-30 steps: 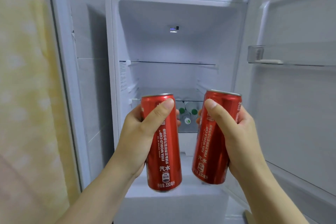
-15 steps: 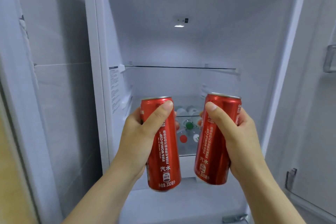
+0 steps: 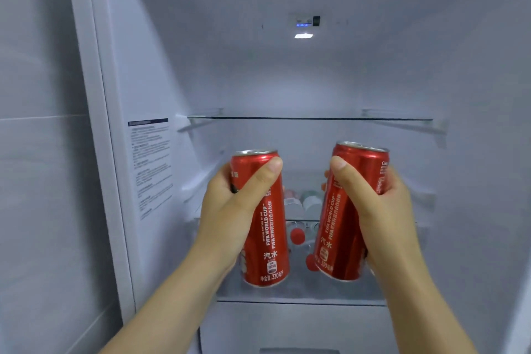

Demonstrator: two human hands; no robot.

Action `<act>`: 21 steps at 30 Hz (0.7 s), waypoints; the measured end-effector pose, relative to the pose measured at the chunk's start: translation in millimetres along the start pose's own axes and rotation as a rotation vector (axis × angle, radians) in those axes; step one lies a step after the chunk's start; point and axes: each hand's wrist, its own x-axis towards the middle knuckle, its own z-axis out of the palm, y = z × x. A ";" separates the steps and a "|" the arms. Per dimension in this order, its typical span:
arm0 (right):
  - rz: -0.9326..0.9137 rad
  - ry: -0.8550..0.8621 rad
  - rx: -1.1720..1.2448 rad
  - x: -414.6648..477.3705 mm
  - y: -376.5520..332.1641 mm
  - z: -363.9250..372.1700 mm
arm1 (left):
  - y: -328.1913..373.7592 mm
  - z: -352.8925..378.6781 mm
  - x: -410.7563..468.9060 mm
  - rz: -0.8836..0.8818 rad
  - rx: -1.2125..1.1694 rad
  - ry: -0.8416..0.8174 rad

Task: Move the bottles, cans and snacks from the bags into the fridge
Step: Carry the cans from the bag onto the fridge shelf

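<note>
My left hand [image 3: 230, 210] grips a tall red can [image 3: 268, 238] upright, thumb across its front. In my right hand [image 3: 376, 213] is a second red can [image 3: 337, 227], tilted a little to the right. Both cans hang side by side inside the open white fridge [image 3: 201, 66], over the front of its lower glass shelf [image 3: 301, 300]. Between and behind the cans, several bottles [image 3: 301, 204] with red, green and white caps lie at the back of the fridge. The bags are out of view.
An upper glass shelf [image 3: 310, 118] spans the fridge above the cans, with nothing on it. A printed label [image 3: 150, 164] sits on the left inner wall. A light [image 3: 303, 35] glows on the back wall. A tiled wall [image 3: 37, 152] stands left of the fridge.
The view has closed in on the fridge interior and both cans have moved forward, from in front of the fridge to over its lower shelf. The door at the right has left the view.
</note>
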 end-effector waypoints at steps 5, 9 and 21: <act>0.003 0.013 -0.043 23.7 15.2 -3.3 | -12.1 16.8 27.2 0.002 0.053 0.035; -0.011 0.056 -0.097 40.7 26.1 -7.9 | -22.7 28.7 48.9 0.027 0.081 0.019; -0.043 0.126 -0.213 75.6 45.2 -1.9 | -48.1 37.1 100.2 0.107 0.108 -0.006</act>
